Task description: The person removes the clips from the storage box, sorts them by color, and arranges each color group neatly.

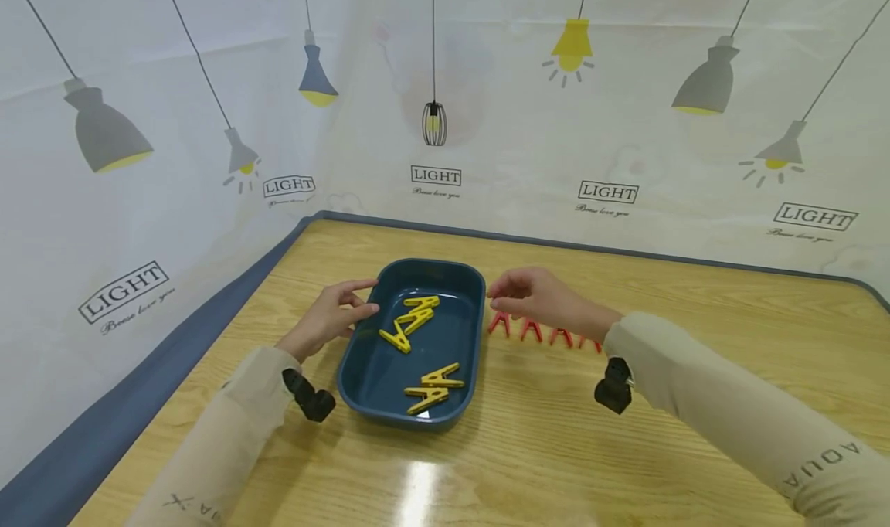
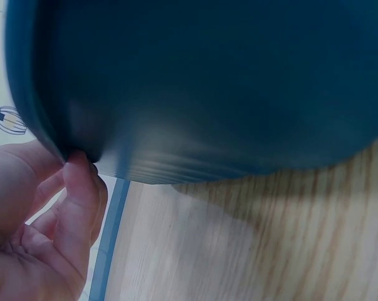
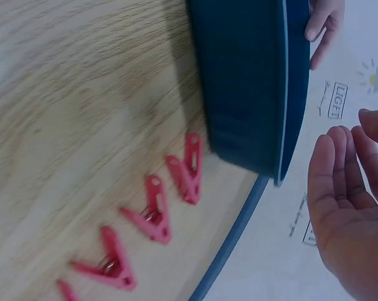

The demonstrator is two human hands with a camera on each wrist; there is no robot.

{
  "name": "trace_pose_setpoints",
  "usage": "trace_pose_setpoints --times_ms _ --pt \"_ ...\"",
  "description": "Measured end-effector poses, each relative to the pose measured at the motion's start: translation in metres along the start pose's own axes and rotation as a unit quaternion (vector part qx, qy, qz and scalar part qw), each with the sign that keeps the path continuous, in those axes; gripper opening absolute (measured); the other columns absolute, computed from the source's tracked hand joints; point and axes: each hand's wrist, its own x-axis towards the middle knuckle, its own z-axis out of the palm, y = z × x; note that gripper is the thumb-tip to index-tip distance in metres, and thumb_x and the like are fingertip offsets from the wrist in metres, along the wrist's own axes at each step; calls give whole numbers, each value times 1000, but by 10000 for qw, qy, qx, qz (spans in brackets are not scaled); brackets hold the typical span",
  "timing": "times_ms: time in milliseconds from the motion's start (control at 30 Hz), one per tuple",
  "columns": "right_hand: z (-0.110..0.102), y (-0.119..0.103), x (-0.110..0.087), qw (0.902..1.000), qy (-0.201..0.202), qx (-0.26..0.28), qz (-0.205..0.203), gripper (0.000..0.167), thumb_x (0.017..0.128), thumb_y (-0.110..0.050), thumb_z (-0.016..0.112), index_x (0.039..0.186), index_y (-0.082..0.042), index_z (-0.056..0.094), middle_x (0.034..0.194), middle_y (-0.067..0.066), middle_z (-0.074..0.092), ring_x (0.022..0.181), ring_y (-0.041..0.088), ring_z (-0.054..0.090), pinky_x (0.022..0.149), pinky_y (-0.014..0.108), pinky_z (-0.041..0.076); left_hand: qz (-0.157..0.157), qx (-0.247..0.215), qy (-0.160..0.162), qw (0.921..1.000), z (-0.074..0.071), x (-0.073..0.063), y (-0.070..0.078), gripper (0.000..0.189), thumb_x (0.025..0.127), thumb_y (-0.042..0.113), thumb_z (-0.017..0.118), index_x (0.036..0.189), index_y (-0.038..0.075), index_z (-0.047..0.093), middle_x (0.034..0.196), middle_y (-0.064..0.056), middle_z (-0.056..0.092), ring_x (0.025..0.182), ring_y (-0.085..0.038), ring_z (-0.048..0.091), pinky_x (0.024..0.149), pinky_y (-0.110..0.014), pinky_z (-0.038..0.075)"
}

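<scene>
A dark blue rectangular tray (image 1: pixel 445 334) holds several yellow clothespins (image 1: pixel 419 317). My left hand (image 1: pixel 332 314) grips its left rim, with the thumb overlapping the inner side in the head view. In the left wrist view, fingertips (image 2: pixel 81 169) meet the rim of the tray (image 2: pixel 176 113). My right hand (image 1: pixel 538 299) is by the tray's right rim, fingers loosely bent around nothing. A gap shows between the right hand (image 3: pixel 351 182) and the tray (image 3: pixel 245 94) in the right wrist view. Below the right hand lies a row of red clothespins (image 1: pixel 531 330).
A light wooden table (image 1: pixel 556 450) carries everything, with a blue border along its far edge. Behind it hangs a white sheet (image 1: pixel 514 148) printed with lamps and the word LIGHT. The red clothespins (image 3: pixel 152 213) run rightward from beside the tray, partly under the right forearm.
</scene>
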Motion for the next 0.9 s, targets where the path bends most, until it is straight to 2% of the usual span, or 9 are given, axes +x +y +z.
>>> trace_pose_setpoints --times_ms 233,433,533,667,900 --pt "16 -18 29 9992 -270 -241 -187 16 85 -10 60 99 -2 62 94 8 62 81 25 57 70 29 48 32 -57 -20 10000 -1 -1 0 51 87 20 57 134 12 39 93 -20 52 64 -18 49 58 -32 50" --pt "29 -31 51 9955 -731 -590 -153 18 86 -12 59 101 -4 61 92 4 62 73 17 55 66 30 49 29 -67 -13 10000 -1 -2 0 52 87 20 57 135 11 38 93 -21 53 65 -18 50 59 -33 50" --pt "35 -38 63 9923 -936 -760 -290 20 86 -14 59 103 -4 61 92 4 63 72 15 55 65 28 48 4 -63 -2 10000 -2 -2 -1 51 87 21 57 134 12 39 92 -20 53 65 -19 49 59 -33 50" --pt "42 -46 77 9889 -1059 -948 -436 22 85 -14 60 104 -3 61 94 4 63 77 13 57 67 24 47 -56 -71 0 10000 -2 -2 -1 51 87 22 57 134 14 39 91 -19 53 66 -19 49 59 -33 50" --pt "53 -52 94 9879 -1164 -960 -362 26 85 -14 59 107 -1 60 99 7 62 85 15 58 71 24 47 -124 -79 5 9999 -1 0 0 50 87 20 58 133 15 40 93 -20 53 67 -20 50 59 -33 50"
